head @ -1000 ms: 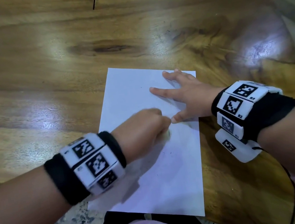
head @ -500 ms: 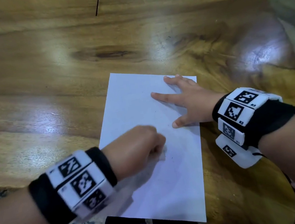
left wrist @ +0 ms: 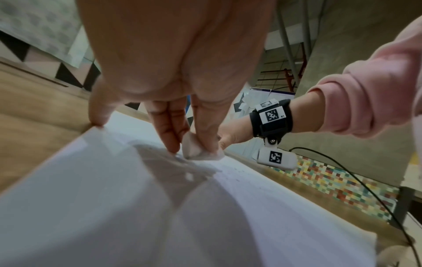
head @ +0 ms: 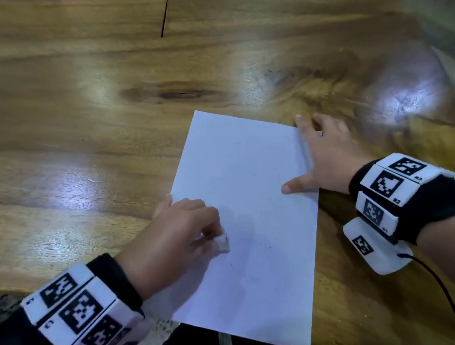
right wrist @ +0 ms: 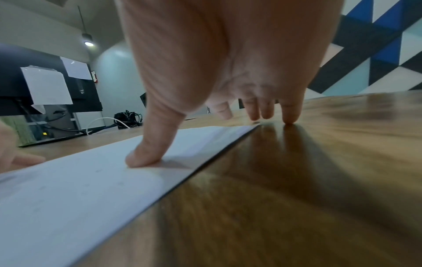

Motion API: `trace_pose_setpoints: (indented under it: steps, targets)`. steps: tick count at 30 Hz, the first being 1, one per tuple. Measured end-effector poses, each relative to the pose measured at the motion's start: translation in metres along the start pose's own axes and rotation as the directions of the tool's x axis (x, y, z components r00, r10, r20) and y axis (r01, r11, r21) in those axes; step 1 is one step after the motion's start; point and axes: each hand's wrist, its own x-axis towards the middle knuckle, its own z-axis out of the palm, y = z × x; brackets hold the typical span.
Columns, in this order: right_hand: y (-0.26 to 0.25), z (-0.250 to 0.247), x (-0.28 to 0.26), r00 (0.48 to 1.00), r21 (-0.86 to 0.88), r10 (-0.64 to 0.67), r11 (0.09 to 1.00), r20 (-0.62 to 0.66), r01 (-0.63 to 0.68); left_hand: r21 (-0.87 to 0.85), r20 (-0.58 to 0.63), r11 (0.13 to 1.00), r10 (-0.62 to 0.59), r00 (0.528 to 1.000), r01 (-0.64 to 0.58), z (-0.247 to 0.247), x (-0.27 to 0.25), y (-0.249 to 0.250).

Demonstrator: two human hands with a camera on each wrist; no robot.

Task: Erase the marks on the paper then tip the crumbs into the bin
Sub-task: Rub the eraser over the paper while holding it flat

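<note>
The left hand (head: 182,231) has its grip pinched on the eraser (head: 222,243), low left on the paper (head: 256,197). The right hand (head: 332,154), fingers flat, pins the paper's right edge. Rub softly; keep crumbs on.

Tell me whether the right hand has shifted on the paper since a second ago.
Yes. The right hand has slid rightward off the paper: its fingers lay spread on the sheet before, now they rest on the table past the right edge, only the thumb pressing the paper.

Glossy wood table (head: 94,109), matt paper (head: 253,198)
</note>
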Motion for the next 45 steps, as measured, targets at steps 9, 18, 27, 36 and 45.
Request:
trace_pose_setpoints:
  steps: [9, 18, 27, 36, 45]
  targets:
    - [-0.015, -0.008, 0.001, 1.0, -0.039, 0.02, 0.999, -0.012, -0.021, -0.036, -0.04, 0.999, 0.009, 0.999, -0.01, 0.006, 0.005, -0.002]
    - [-0.024, -0.022, 0.02, 0.997, 0.128, -0.042, 0.991, -0.061, 0.049, -0.009, -0.083, 1.0, 0.012, 0.997, -0.013, 0.004, 0.03, 0.008]
    - [-0.018, -0.036, 0.048, 0.987, 0.174, 0.025, 0.985, -0.156, 0.003, 0.018, -0.104, 1.0, -0.02, 0.994, 0.022, -0.016, 0.064, 0.01]
    - [-0.01, -0.034, 0.046, 0.955, -0.149, -0.142, 0.983, -0.259, 0.106, 0.044, -0.081, 0.998, -0.046, 0.996, 0.05, -0.028, 0.081, 0.004]
    - [-0.007, -0.008, 0.019, 0.967, -0.116, -0.202, 0.968, 0.155, 0.221, 0.088, -0.056, 0.993, -0.077, 0.995, 0.082, -0.027, 0.083, 0.019]
